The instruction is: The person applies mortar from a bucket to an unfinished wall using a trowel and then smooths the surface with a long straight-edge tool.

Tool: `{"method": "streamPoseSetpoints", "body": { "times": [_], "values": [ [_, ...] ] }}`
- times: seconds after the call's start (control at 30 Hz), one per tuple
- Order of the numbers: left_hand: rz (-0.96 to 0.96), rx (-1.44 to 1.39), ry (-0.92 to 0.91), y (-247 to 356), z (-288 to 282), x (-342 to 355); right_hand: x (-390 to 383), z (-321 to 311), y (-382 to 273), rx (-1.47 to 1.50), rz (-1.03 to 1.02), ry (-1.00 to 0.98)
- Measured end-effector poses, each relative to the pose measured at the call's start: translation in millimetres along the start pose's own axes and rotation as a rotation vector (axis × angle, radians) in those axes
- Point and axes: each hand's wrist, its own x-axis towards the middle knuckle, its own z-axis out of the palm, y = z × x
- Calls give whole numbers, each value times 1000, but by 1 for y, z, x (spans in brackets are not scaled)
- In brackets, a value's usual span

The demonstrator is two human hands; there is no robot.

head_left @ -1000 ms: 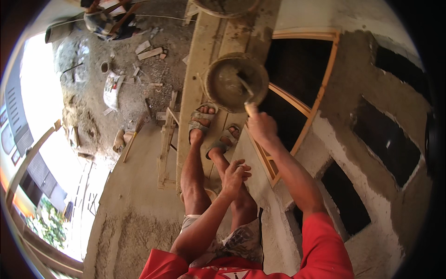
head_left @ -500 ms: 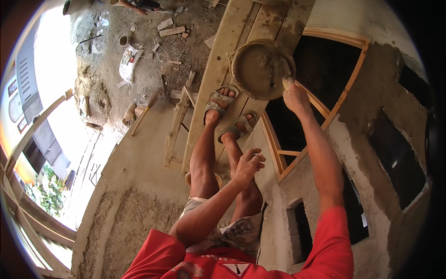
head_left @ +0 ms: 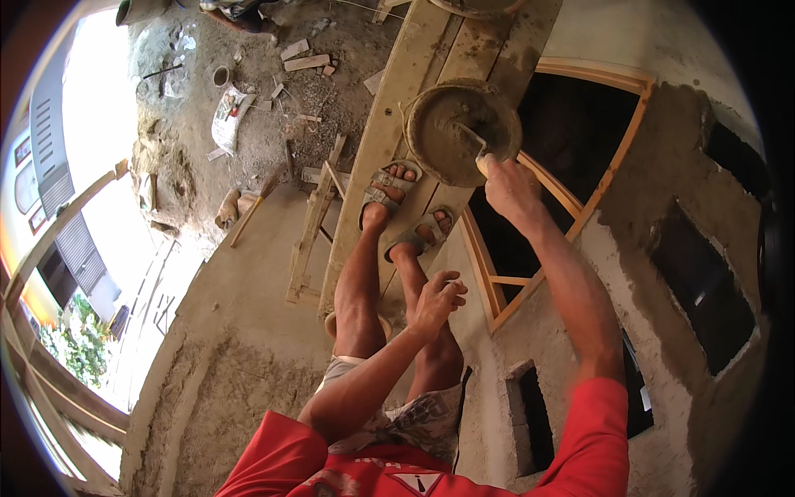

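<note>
My right hand (head_left: 512,190) is wrapped round the pale handle of a trowel (head_left: 474,135). The trowel's bent metal neck reaches into wet grey-brown mortar (head_left: 439,124), where its blade is mostly sunk from sight. The mortar sits in a round bucket (head_left: 411,132) on wooden planks (head_left: 389,108), just beyond my sandalled feet. In front of my thighs, my left hand (head_left: 437,305) hangs in the air. Its fingers are loosely bent and apart, and nothing shows in them.
Another bucket (head_left: 476,7) stands farther along the planks. An orange-brown wooden frame (head_left: 617,157) surrounds a dark opening to the right, beside a rough wall. Left and below lies ground with rubble, a white sack (head_left: 228,120) and wood scraps. Another person (head_left: 240,12) is at the far left.
My right hand has moved slightly left and nearer to me, bringing the trowel's neck into view over the mortar. The left hand has barely moved. The distant person has shifted.
</note>
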Motion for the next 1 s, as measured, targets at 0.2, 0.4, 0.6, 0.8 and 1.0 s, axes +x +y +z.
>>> {"method": "streamPoseSetpoints", "body": {
  "times": [0.2, 0.4, 0.6, 0.8, 1.0],
  "values": [
    [51, -112, -94, -25, 6, 18, -7, 53, 7, 47, 74, 57],
    [21, -68, -7, -3, 3, 4, -6, -16, -15, 310, -110, 317],
    [-5, 4, -74, -6, 20, 1, -2, 92, 5, 84, 68, 87],
    [-26, 66, -31, 0, 20, -3, -33, 40, -22, 224, 200, 356],
    [-17, 68, -30, -2, 17, -2, -24, 45, -11, 276, 180, 277]
  ]
}}
